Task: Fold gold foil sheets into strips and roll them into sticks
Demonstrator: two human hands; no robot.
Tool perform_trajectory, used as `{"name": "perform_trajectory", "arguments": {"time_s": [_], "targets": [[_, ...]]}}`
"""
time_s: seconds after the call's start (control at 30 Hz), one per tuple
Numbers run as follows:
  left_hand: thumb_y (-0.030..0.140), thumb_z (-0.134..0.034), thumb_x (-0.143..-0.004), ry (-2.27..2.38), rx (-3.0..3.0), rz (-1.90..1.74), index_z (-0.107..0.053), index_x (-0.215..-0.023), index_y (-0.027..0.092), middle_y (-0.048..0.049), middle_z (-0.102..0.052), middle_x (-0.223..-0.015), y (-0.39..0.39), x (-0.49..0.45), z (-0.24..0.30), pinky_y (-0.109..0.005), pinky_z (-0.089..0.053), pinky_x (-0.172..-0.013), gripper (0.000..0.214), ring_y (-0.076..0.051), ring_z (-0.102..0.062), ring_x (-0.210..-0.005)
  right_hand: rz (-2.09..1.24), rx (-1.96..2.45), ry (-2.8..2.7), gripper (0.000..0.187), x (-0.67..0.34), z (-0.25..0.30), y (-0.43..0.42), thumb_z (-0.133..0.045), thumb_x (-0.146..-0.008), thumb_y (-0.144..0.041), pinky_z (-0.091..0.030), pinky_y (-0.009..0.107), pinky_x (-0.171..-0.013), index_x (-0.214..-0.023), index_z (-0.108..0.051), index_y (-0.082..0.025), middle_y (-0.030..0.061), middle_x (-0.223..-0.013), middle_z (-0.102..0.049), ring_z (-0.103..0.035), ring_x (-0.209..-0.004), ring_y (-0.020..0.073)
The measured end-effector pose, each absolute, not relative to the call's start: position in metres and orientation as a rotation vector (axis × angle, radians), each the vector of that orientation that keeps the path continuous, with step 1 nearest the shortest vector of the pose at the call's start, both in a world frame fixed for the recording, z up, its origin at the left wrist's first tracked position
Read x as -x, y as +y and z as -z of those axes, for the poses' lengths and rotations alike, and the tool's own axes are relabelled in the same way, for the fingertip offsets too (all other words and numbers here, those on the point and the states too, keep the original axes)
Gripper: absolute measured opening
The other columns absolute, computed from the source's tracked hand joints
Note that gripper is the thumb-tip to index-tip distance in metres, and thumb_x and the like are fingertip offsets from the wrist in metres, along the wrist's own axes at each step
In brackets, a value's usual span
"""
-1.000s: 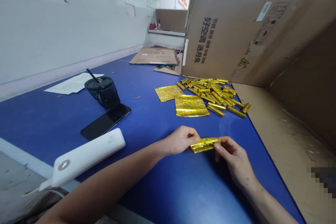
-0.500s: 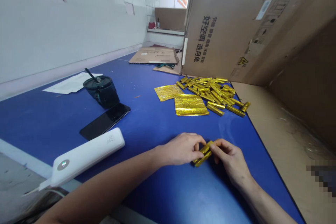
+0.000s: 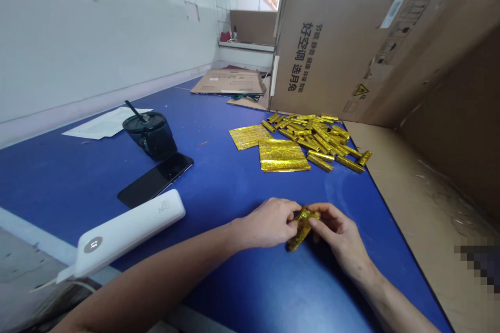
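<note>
Both my hands meet low over the blue table (image 3: pixel 234 291), pinching one small folded gold foil piece (image 3: pixel 300 230) between them. My left hand (image 3: pixel 269 223) grips its left end with closed fingers. My right hand (image 3: pixel 338 234) holds the right end, thumb and fingers pressed on it. The foil is creased and tilted, its lower tip near the table. Farther back lie a stack of flat gold foil sheets (image 3: pixel 283 156), a second flat sheet (image 3: pixel 249 136) and a pile of rolled gold foil sticks (image 3: pixel 318 138).
A white power bank (image 3: pixel 128 231), a black phone (image 3: pixel 156 179) and a dark lidded cup with a straw (image 3: pixel 150 135) sit at the left. White paper (image 3: pixel 103 124) lies beyond. A big cardboard box (image 3: pixel 375 41) stands at the right, flat cardboard (image 3: pixel 230 83) at the back.
The foil piece went from a flat strip stretched between my hands to a narrower, crumpled fold. My hands closed in toward each other and dropped nearer the table.
</note>
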State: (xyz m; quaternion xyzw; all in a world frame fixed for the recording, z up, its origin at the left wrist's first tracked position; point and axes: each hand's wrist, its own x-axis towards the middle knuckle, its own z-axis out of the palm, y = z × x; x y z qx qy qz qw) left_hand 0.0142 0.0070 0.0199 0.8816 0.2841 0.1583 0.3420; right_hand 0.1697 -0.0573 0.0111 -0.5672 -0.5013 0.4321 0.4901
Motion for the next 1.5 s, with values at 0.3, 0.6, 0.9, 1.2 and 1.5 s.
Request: {"name": "perform_trajectory", "arguments": {"time_s": [0.3,0.6,0.9,1.2,1.5], "targets": [[0.015,-0.042,-0.069,0.804,-1.943,-0.485,-0.054,-0.105,0.016,0.0031,-0.054,-0.062,0.015,-0.015,-0.015,-0.017,-0.032,-0.046,0.038,-0.007,-0.044,-0.049,-1.083,1.303,-1.141,0.020,-0.178,-0.011,-0.053,-0.066,-0.065,-0.032,-0.038,0.021,-0.045,-0.072,-0.054,-0.018,-0.0027,-0.058,-0.053,-0.047,-0.046,0.0086],[0.015,-0.046,-0.069,0.763,-1.987,-0.388,-0.045,-0.116,0.015,0.0008,-0.058,-0.070,0.008,-0.017,-0.017,-0.019,-0.038,-0.053,0.047,-0.010,-0.052,-0.058,-1.152,1.288,-1.131,0.019,-0.181,-0.006,-0.053,-0.061,-0.071,-0.035,-0.033,0.022,-0.045,-0.073,-0.057,-0.016,-0.0021,-0.055,-0.053,-0.044,-0.045,0.0092],[0.014,-0.043,-0.072,0.728,-2.151,-0.330,-0.040,-0.119,0.019,0.0023,-0.059,-0.069,-0.003,-0.017,-0.022,-0.019,-0.037,-0.052,0.048,-0.010,-0.052,-0.058,-1.200,1.319,-1.208,0.024,-0.179,-0.008,-0.054,-0.060,-0.070,-0.039,-0.033,0.022,-0.043,-0.070,-0.056,-0.016,-0.0017,-0.055,-0.053,-0.044,-0.044,0.0090],[0.014,-0.043,-0.072,0.711,-2.178,-0.366,-0.040,-0.119,0.020,0.0017,-0.060,-0.074,-0.006,-0.017,-0.025,-0.019,-0.038,-0.054,0.047,-0.011,-0.054,-0.062,-1.200,1.371,-1.131,0.027,-0.175,-0.011,-0.052,-0.063,-0.066,-0.040,-0.030,0.019,-0.037,-0.073,-0.051,-0.018,-0.0065,-0.049,-0.048,-0.040,-0.038,0.0068],[0.013,-0.042,-0.074,0.647,-2.305,-0.391,-0.043,-0.114,0.018,-0.0012,-0.058,-0.077,-0.010,-0.017,-0.028,-0.022,-0.040,-0.061,0.040,-0.014,-0.054,-0.068,-1.244,1.415,-1.150,0.030,-0.179,-0.009,-0.053,-0.060,-0.067,-0.045,-0.024,0.019,-0.034,-0.064,-0.049,-0.017,-0.0063,-0.046,-0.048,-0.038,-0.033,0.0057]]}}
